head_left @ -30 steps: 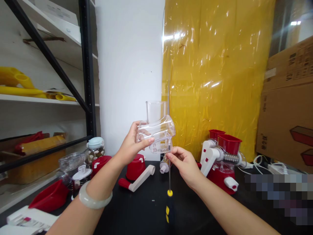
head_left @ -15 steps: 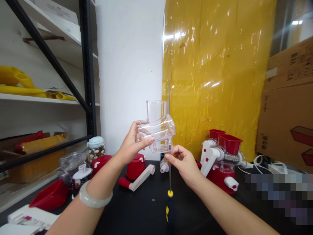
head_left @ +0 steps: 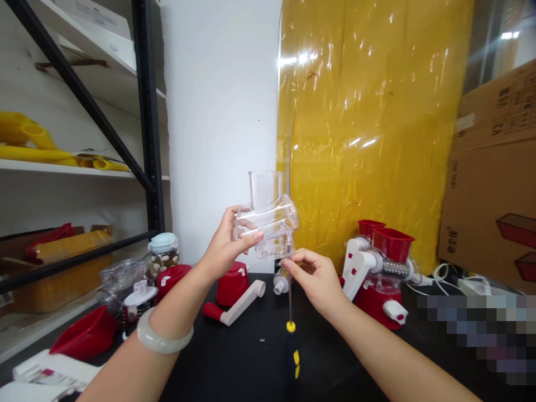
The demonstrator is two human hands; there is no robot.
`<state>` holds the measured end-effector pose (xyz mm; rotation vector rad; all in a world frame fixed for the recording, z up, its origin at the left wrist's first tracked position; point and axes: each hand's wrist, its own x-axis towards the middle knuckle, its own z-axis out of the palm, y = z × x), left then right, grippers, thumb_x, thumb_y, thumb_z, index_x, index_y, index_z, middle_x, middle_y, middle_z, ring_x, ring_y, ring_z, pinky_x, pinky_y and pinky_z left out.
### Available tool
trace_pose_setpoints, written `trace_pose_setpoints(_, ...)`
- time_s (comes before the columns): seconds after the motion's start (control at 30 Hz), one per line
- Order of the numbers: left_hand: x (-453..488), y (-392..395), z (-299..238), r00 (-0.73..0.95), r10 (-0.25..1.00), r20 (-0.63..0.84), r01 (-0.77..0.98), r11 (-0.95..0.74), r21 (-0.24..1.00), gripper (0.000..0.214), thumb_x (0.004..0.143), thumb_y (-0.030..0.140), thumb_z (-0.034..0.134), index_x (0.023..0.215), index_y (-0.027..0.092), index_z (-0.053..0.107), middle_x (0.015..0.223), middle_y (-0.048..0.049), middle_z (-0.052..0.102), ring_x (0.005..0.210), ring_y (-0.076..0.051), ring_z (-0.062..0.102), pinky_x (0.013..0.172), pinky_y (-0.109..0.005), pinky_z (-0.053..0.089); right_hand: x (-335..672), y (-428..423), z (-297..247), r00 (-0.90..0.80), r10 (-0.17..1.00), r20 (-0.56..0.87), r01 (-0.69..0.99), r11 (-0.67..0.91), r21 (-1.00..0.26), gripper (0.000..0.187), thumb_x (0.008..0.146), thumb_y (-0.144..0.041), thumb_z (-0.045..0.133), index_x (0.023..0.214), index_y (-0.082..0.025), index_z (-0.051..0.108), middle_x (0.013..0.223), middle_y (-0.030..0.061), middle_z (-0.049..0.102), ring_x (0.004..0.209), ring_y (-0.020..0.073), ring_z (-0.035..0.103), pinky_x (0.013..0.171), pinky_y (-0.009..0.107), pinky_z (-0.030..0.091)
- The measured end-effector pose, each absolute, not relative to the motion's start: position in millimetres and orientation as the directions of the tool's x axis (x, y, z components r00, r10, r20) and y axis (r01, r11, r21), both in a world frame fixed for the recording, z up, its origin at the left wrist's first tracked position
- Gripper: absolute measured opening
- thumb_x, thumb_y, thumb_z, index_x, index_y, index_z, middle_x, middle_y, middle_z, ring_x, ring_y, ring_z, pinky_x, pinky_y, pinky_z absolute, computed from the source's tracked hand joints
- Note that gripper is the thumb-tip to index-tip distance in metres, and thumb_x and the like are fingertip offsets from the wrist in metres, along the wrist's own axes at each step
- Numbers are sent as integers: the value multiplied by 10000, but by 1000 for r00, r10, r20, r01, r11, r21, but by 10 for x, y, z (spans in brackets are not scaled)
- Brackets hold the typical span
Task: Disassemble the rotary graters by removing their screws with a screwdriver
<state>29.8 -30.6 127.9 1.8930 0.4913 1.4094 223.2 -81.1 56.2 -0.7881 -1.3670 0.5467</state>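
My left hand (head_left: 224, 248) grips a clear plastic grater housing (head_left: 268, 215) by its left end, thumb across the front. The housing hangs above the table with its square chute pointing up. A screwdriver (head_left: 290, 304) stands upright under it, tip raised into the housing's underside at the right. Its dark handle with yellow patches is lowest. My right hand (head_left: 316, 279) pinches the upper part of the shaft between thumb and fingers, close below the housing. Whether the tip sits on a screw is too small to tell.
Behind the hands lie a red base (head_left: 233, 285), a white crank with a red knob (head_left: 243, 304) and a grater drum (head_left: 282, 279). Assembled red-and-white graters (head_left: 381, 273) stand right. At left are a red hopper (head_left: 86, 332), a lidded jar (head_left: 164, 251) and a shelf rack (head_left: 148, 139).
The screwdriver's handle has turned: its yellow patches now show on the right side instead of the left. My hands and the housing keep nearly the same place.
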Motion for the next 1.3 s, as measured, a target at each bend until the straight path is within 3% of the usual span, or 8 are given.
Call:
trace_pose_setpoints(0.3, 297, -291, 1281, 324, 664, 674, -157, -665, 730, 643, 708, 433, 810, 1180, 230, 424, 855, 15, 569, 650, -109, 528, 499, -207, 440, 2195, -824, 596, 179, 756, 630, 78, 627, -775, 412, 631, -533, 829, 650, -228, 553, 572, -39, 537, 525, 119, 469, 486, 261, 389)
trace_pose_setpoints(1.3, 346, -305, 1249, 311, 673, 671, -124, -671, 731, 681, 699, 456, 811, 1203, 221, 417, 877, 7, 540, 676, -120, 525, 506, -217, 447, 2229, -823, 549, 150, 768, 623, 77, 619, -782, 279, 745, -458, 742, 694, -201, 650, 617, -4, 609, 571, 134, 529, 530, 268, 428)
